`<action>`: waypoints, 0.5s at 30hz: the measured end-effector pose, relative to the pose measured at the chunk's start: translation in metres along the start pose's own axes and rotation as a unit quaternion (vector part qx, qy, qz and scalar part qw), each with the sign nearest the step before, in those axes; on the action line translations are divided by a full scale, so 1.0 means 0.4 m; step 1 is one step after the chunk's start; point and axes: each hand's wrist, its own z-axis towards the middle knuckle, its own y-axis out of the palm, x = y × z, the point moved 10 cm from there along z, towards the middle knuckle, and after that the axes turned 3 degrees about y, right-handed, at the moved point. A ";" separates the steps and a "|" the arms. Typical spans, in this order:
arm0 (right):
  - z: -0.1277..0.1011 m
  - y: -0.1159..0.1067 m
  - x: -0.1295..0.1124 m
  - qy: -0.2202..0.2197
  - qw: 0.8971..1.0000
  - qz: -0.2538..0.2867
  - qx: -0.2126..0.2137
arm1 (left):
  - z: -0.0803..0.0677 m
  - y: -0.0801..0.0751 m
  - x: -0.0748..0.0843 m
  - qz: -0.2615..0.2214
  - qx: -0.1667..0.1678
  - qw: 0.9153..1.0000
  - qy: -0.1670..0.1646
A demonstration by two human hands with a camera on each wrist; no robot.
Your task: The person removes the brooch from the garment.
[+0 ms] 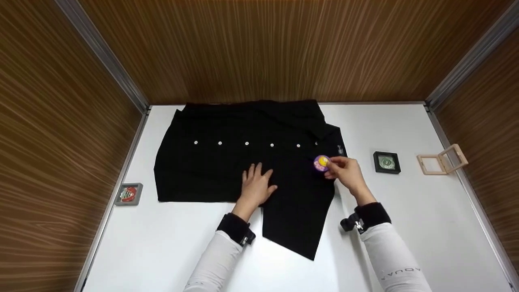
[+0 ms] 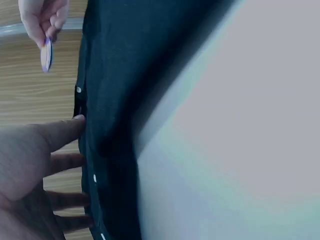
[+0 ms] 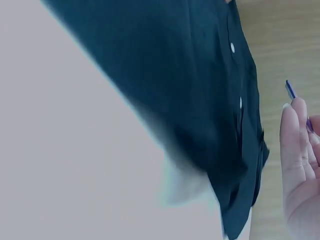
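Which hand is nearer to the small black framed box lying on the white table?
Right. The right hand, pinching a round badge, is just left of the black framed box. The left hand rests flat on the black shirt, farther left.

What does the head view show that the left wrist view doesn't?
Only the head view shows the white table, the grey-framed red badge, the black-framed green badge, the open wooden frame box and the round purple-and-yellow badge's face. Only the left wrist view shows that badge edge-on. Both show the black buttoned shirt, the left hand flat on it, and the right hand pinching the badge.
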 end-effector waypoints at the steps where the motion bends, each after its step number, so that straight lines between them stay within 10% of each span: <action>1: -0.002 -0.015 0.003 0.001 1.000 0.002 0.006 | -0.002 0.001 -0.006 0.010 -0.001 1.000 -0.006; 15: -0.053 -0.219 0.031 0.017 0.997 0.026 0.073 | -0.021 0.006 -0.079 0.035 -0.006 0.999 -0.040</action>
